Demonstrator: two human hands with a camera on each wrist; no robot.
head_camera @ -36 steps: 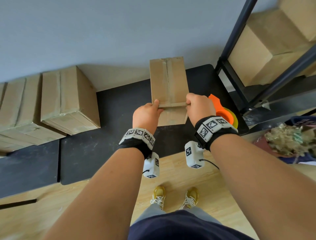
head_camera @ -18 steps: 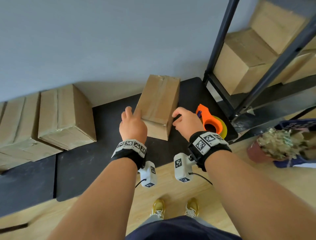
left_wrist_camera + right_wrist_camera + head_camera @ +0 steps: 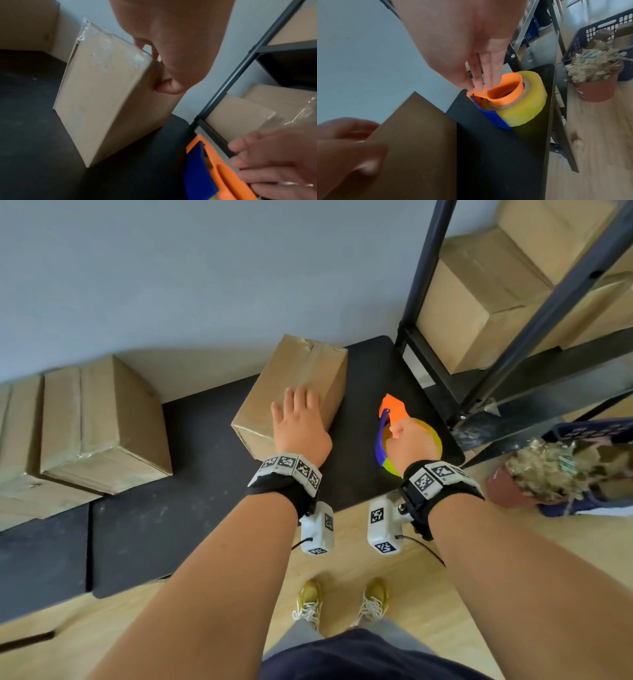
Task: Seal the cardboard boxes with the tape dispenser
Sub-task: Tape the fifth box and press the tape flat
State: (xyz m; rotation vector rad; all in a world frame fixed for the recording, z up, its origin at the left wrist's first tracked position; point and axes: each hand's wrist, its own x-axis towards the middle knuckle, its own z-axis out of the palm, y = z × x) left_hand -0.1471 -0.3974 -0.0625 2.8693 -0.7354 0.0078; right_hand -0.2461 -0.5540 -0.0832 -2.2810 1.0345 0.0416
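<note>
A brown cardboard box (image 3: 301, 371) (image 3: 102, 88) (image 3: 412, 135) lies slanted on the black mat (image 3: 171, 525), clear tape along its top seam. My left hand (image 3: 298, 426) (image 3: 171, 40) rests flat on its near top, fingers straight, thumb against the side. To the box's right lies the orange and blue tape dispenser (image 3: 394, 409) (image 3: 223, 169) (image 3: 505, 94) with a yellow tape roll (image 3: 435, 436) (image 3: 527, 102). My right hand (image 3: 407, 440) (image 3: 471, 40) reaches down onto it, its straight fingertips (image 3: 481, 86) touching the orange frame.
Taped boxes (image 3: 102, 422) stand at the left against the wall. A black metal rack (image 3: 513, 354) holding more boxes (image 3: 479, 302) rises just right of the mat. On the floor stand a brown pot of shredded paper (image 3: 548, 474) and a blue crate (image 3: 599, 433).
Both hands let go of the box's near edge. The box turned slantwise, the left hand moved onto its top, and the right hand went right to the dispenser.
</note>
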